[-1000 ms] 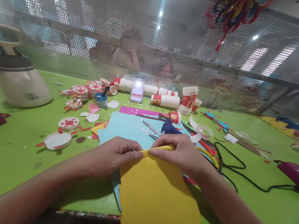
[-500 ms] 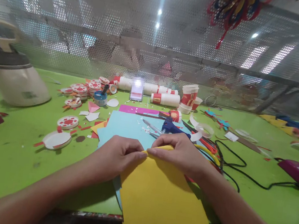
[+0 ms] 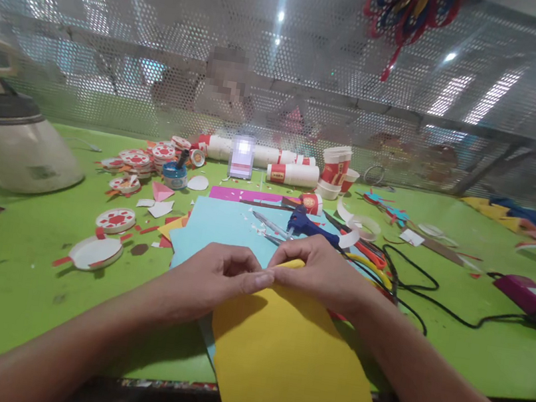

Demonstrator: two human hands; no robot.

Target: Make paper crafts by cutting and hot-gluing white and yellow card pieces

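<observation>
A large yellow paper sheet [image 3: 293, 366] hangs from my fingers over the table's front edge, its top edge curled or folded. My left hand [image 3: 220, 281] pinches that top edge, the thumb lying over it. Close beside it, my right hand [image 3: 318, 269] is closed on the same edge, with a strip of yellow showing under its fingers. Both hands are above the light blue paper [image 3: 208, 226]. Just beyond my right hand lie a dark blue glue gun [image 3: 309, 226] and a pen [image 3: 267, 223].
Paper discs with red pieces [image 3: 115, 220], a blue jar [image 3: 174, 175] and a large kettle [image 3: 24, 144] are on the left. Behind are a lit phone [image 3: 241, 157] and paper cups [image 3: 335, 171]. Black cable [image 3: 452, 316] crosses the right side.
My left thumb has slid a little to the right along the yellow sheet's top edge, closer to my right hand. The whole view has shifted slightly, with the background further left.
</observation>
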